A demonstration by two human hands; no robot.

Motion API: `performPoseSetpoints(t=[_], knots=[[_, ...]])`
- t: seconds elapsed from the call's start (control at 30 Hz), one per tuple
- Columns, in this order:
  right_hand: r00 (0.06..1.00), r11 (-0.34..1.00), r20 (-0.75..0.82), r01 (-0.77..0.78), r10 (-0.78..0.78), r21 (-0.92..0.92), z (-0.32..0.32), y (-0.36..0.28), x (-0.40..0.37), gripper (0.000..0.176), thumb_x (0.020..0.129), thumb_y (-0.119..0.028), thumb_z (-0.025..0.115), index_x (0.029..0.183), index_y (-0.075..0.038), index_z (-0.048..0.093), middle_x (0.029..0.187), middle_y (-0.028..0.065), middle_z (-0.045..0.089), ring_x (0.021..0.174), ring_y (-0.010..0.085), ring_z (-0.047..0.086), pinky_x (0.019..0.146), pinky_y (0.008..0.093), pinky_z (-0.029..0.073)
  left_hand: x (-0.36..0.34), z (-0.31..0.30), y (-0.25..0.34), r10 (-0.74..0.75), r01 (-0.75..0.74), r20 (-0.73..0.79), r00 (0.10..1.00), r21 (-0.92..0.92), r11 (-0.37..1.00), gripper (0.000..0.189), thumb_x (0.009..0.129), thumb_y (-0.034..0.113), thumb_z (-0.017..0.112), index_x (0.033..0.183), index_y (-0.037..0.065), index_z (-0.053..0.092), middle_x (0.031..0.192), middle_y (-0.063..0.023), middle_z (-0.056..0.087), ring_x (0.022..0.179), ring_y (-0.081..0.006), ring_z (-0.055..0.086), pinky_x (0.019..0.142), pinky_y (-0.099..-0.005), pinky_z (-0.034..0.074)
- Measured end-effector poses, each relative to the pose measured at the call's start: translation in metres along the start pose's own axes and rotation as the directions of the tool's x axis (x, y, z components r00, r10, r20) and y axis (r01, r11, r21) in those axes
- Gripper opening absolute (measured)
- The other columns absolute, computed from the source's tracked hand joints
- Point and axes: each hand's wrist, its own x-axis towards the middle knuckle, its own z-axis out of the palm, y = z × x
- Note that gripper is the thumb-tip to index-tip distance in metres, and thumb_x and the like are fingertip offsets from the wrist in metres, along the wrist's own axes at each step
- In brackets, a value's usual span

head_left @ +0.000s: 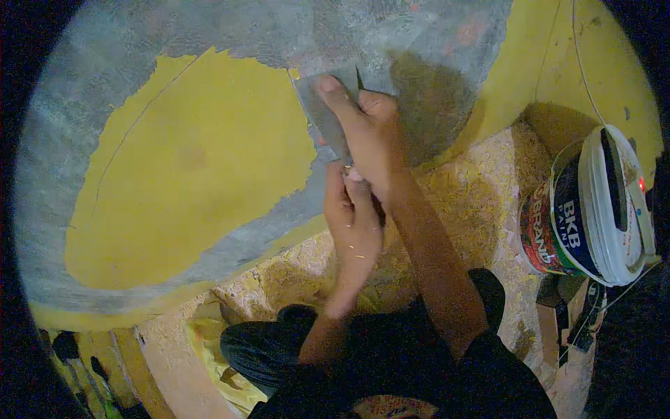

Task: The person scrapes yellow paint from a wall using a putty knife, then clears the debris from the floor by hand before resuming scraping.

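Note:
My right hand is closed around a flat, grey, scraper-like blade, its thumb lying along the face. The blade's straight edge overlaps the right border of a large yellow patch in the grey painted surface. Just below, my left hand is closed, thumb and fingers pinched at the lower end of the blade, near the heel of my right hand. Small yellow flakes cling to the back of my left hand. What lies inside the left fingers is mostly hidden.
At the right a BKB paint bucket with a white rim leans over, a thin cord running down to it. Yellow flakes cover the floor. My dark-clothed legs are folded below. Paint-stained tools lie at lower left.

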Motion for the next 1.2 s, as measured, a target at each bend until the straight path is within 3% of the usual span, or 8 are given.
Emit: performPoseSetpoints(t=[0.17, 0.27, 0.4, 0.77, 0.83, 0.93, 1.03, 1.2], knots=[[0.935, 0.98, 0.304, -0.198, 0.182, 0.024, -0.032, -0.002, -0.005, 0.034, 0.081, -0.037, 0.058, 0.075, -0.004, 0.063, 0.061, 0.0006, 0.057, 0.055, 0.0084, 0.052, 0.053, 0.023, 0.041, -0.006, 0.02, -0.015, -0.008, 0.005, -0.039, 0.999, -0.061, 0.998, 0.017, 0.093, 0.023, 0.039, 0.094, 0.006, 0.043, 0.059, 0.0025, 0.04, 0.049, -0.0051, 0.037, 0.043, -0.0215, 0.03], [0.951, 0.978, 0.254, -0.145, 0.179, -0.148, -0.041, -0.001, -0.005, 0.033, 0.08, -0.036, 0.058, 0.077, -0.004, 0.063, 0.063, 0.0008, 0.058, 0.054, 0.0094, 0.053, 0.052, 0.0235, 0.042, -0.01, 0.027, -0.018, -0.21, 0.206, -0.026, 0.977, -0.117, 0.972, 0.017, 0.093, 0.022, 0.039, 0.094, 0.006, 0.044, 0.059, 0.0013, 0.041, 0.05, -0.0057, 0.037, 0.043, -0.0223, 0.03], [0.991, 0.999, 0.125, -0.048, 0.047, 0.008, -0.022, -0.014, -0.005, 0.035, 0.079, -0.037, 0.059, 0.077, -0.002, 0.063, 0.063, 0.001, 0.059, 0.054, 0.0097, 0.053, 0.052, 0.0237, 0.042, 0.001, 0.026, -0.006, -0.025, 0.024, -0.058, 0.998, -0.029, 0.999, 0.017, 0.092, 0.019, 0.037, 0.097, 0.004, 0.043, 0.061, -0.0011, 0.044, 0.05, -0.0071, 0.038, 0.043, -0.0239, 0.031], [0.997, 0.975, 0.077, 0.021, -0.004, -0.223, -0.026, -0.009, 0.006, 0.033, 0.076, -0.033, 0.063, 0.078, 0.0, 0.064, 0.063, 0.0055, 0.059, 0.054, 0.0111, 0.054, 0.05, 0.0254, 0.044, -0.004, 0.037, -0.007, 0.139, -0.14, -0.053, 0.989, -0.016, 0.99, 0.017, 0.092, 0.015, 0.035, 0.099, 0.001, 0.04, 0.074, -0.0053, 0.047, 0.067, -0.0094, 0.04, 0.055, -0.0251, 0.037], [0.997, 0.98, 0.078, 0.008, 0.008, -0.199, -0.025, -0.011, 0.005, 0.033, 0.076, -0.033, 0.063, 0.076, 0.0, 0.063, 0.062, 0.0054, 0.059, 0.053, 0.0108, 0.053, 0.049, 0.0253, 0.043, -0.003, 0.036, -0.016, 0.045, -0.05, -0.033, 0.998, -0.187, 0.981, 0.028, 0.095, 0.022, 0.034, 0.11, 0.0, 0.042, 0.096, -0.0079, 0.053, 0.085, -0.0119, 0.048, 0.075, -0.0268, 0.042], [0.995, 0.978, 0.095, 0.02, 0.0, -0.209, -0.024, -0.009, 0.007, 0.035, 0.077, -0.034, 0.062, 0.072, 0.0, 0.062, 0.06, 0.0051, 0.058, 0.051, 0.0105, 0.052, 0.049, 0.0252, 0.042, -0.002, 0.035, -0.023, 0.075, -0.08, -0.11, 0.991, -0.042, 0.996, 0.029, 0.094, 0.019, 0.032, 0.114, 0.0, 0.042, 0.101, -0.0103, 0.053, 0.091, -0.0142, 0.049, 0.079, -0.0275, 0.041], [0.995, 0.976, 0.086, 0.073, -0.057, -0.204, -0.015, -0.018, 0.008, 0.036, 0.079, -0.035, 0.061, 0.071, 0.0, 0.062, 0.058, 0.0046, 0.058, 0.05, 0.0101, 0.052, 0.048, 0.0251, 0.042, 0.014, 0.026, -0.012, 0.436, -0.391, -0.122, 0.892, 0.276, 0.878, 0.019, 0.094, 0.018, 0.034, 0.098, 0.0, 0.041, 0.07, -0.0039, 0.045, 0.065, -0.0084, 0.041, 0.054, -0.0237, 0.037], [0.992, 0.984, 0.09, 0.097, -0.085, -0.151, -0.013, -0.021, 0.006, 0.036, 0.08, -0.034, 0.06, 0.071, 0.0, 0.062, 0.057, 0.0045, 0.058, 0.049, 0.0092, 0.052, 0.048, 0.0248, 0.041, 0.005, 0.026, 0.009, 0.192, -0.186, -0.087, 0.978, 0.064, 0.98, 0.016, 0.093, 0.018, 0.036, 0.093, 0.002, 0.04, 0.061, 0.0014, 0.041, 0.05, -0.0028, 0.038, 0.041, -0.0189, 0.029]])
